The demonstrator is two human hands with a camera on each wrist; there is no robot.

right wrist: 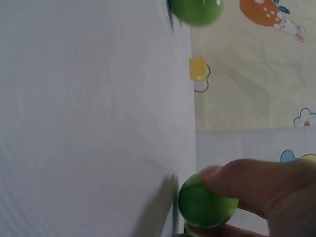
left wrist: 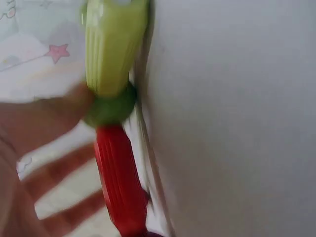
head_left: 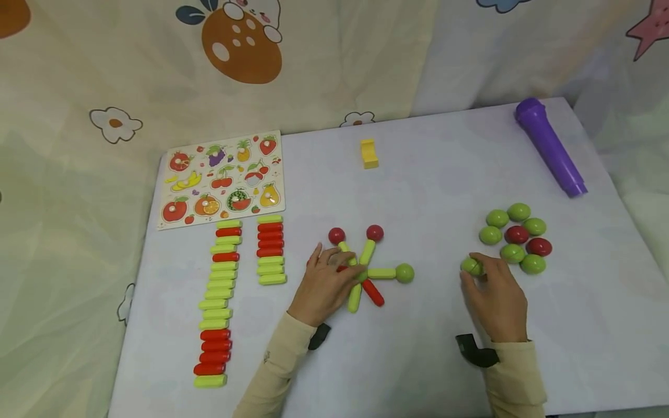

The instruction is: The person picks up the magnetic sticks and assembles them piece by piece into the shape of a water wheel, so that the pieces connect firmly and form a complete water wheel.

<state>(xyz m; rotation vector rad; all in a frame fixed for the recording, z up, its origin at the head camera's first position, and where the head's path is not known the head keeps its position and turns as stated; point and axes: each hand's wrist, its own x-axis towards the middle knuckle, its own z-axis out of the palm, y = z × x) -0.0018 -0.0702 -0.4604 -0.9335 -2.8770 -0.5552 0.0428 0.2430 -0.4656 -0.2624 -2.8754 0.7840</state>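
Note:
A star of green and red rods [head_left: 366,273] with ball ends lies on the white table [head_left: 428,174]. My left hand [head_left: 334,268] rests flat on its left side, fingers stretched over the rods. In the left wrist view the thumb [left wrist: 59,116] touches the green hub ball [left wrist: 111,109], between a green rod [left wrist: 116,44] and a red rod [left wrist: 118,177]. My right hand [head_left: 478,268] pinches a green ball [head_left: 470,266], low on the table just left of a cluster of green and red balls [head_left: 514,238]. The right wrist view shows that ball [right wrist: 205,205] under my fingertips [right wrist: 256,180].
Two rows of spare green and red rods [head_left: 222,290] lie at the left, below a fruit puzzle board [head_left: 222,180]. A yellow block [head_left: 369,154] sits at the back centre and a purple cylinder [head_left: 551,145] at the back right. Patterned cloth surrounds the table.

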